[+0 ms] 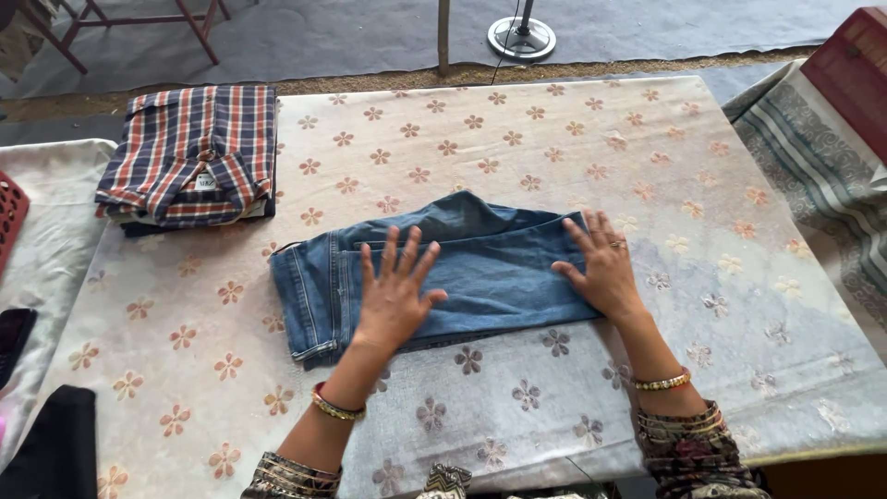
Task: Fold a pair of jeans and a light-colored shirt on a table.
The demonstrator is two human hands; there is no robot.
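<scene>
Both hands, left hand [395, 298] and right hand [601, 268], flat atop folded jeans [490, 268].

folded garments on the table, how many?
2: folded jeans mid-table under the left hand and right hand; plaid shirt at far-left corner, maybe hiding darker cloth beneath.

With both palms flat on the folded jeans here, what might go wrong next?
1. The left hand and right hand press only parts of the jeans; the free upper edge bulges, so the fold may spring open or set unevenly.
2. The flowered tablecloth looks loose and may bunch up if the jeans are slid.
3. The plaid shirt pile sits at the table's corner and might tip if nudged.
</scene>
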